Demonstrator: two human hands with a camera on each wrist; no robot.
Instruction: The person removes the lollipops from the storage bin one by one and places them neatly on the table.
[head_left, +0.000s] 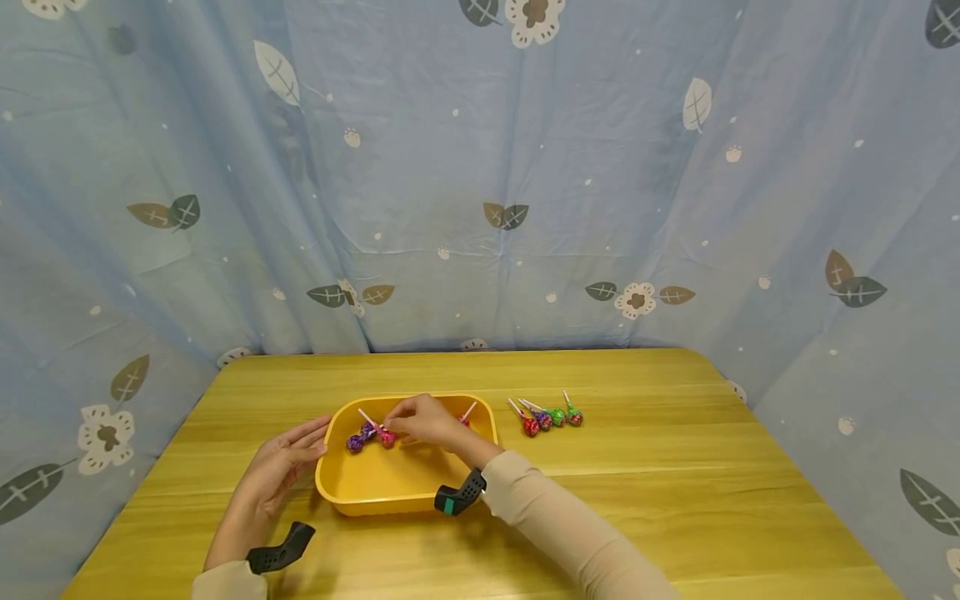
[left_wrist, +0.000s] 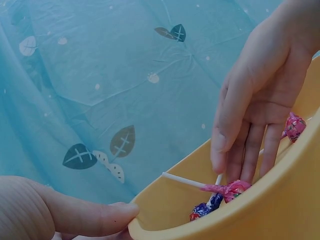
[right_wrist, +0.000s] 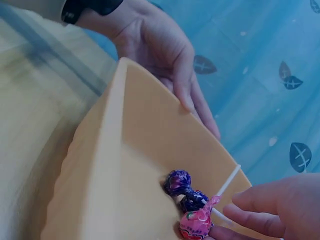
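Note:
A yellow plastic tray (head_left: pixel 390 504) stands on the table. My left hand (head_left: pixel 281 462) rests against its left wall, thumb on the rim and fingers straight along the outside. My right hand (head_left: pixel 423 419) reaches down into the tray with extended fingers. Its fingertips are right beside a pink-wrapped lollipop (right_wrist: pixel 197 223), whose white stick leans on the wall. Two purple-wrapped lollipops (right_wrist: pixel 177 182) lie next to the pink one, and a white stick runs to the right fingertips. Another pink lollipop (left_wrist: pixel 295 127) lies at the tray's far right, partly hidden by the hand in the head view.
Right of the tray, several lollipops lie on the wooden table (head_left: pixel 675 500): a red one (head_left: pixel 531 427), a purple one (head_left: pixel 543 420) and green ones (head_left: pixel 574 417). A blue patterned curtain (head_left: pixel 420 167) hangs behind the table. Each wrist wears a black band (head_left: pixel 281 550).

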